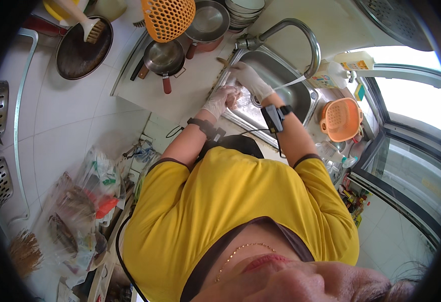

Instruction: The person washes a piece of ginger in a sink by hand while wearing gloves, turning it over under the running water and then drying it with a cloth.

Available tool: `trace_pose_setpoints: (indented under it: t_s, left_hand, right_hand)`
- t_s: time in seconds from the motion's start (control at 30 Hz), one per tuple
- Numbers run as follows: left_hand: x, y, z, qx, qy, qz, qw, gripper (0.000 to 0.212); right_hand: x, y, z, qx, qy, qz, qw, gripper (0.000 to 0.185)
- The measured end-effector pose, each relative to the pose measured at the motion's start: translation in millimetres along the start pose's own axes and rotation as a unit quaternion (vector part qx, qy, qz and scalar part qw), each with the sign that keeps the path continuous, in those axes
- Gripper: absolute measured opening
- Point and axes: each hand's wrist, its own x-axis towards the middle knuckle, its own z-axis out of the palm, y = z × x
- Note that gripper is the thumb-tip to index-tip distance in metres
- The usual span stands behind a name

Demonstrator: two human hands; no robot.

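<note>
My left hand (219, 102), in a thin translucent glove, is at the near left rim of the steel sink (292, 71). Its fingers are closed around a wet pinkish piece (234, 99) that looks like raw meat; the glove partly hides it. Just beyond is my right hand (251, 78), gloved as well, palm down with bent fingers over the sink's left side. What lies under those fingers is hidden. Water (289, 83) runs from the curved metal faucet (311, 41) into the basin, passing behind my right wrist. Bright, foamy-looking water shows below the hands.
Pans (163, 56) and stacked bowls (245, 13) stand on the counter left of the sink. An orange perforated scoop (168, 19) hangs above them. To the right are plastic jugs (328, 74), an orange basket (342, 120) and a spray bottle (331, 151). Plastic bags (73, 215) hang at lower left.
</note>
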Motion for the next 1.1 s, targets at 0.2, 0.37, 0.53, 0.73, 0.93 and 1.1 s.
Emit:
trace_pose_setpoints:
  t_s: [0.2,0.37,0.53,0.73,0.93,1.1]
  left_hand:
    - [-18.0,8.1,-8.3,-0.044,0.042,-0.010,0.998,0.029]
    - [-38.2,28.4,1.8,-0.022,0.078,0.040,0.996,0.038]
    - [-6.2,16.6,-36.4,-0.102,0.046,0.096,0.989,0.048]
    - [-4.1,29.5,36.7,-0.193,-0.047,0.056,0.978,0.024]
    - [19.6,-3.1,47.0,-0.121,-0.150,0.104,0.976,0.008]
    - [45.5,-48.2,62.8,-0.010,-0.197,0.101,0.975,0.013]
  right_hand:
    - [45.4,-77.7,43.6,0.067,-0.321,-0.091,0.940,0.029]
    - [91.0,-83.0,63.8,-0.171,-0.323,-0.388,0.846,0.022]
    - [95.3,-101.9,74.8,0.467,-0.278,0.218,0.811,0.050]
    - [91.6,-51.0,11.7,0.455,-0.378,-0.017,0.806,0.064]
    - [-20.0,-0.4,-44.4,-0.087,0.130,-0.212,0.965,0.056]
    - [-86.5,93.5,-58.7,0.310,0.077,0.197,0.927,0.038]
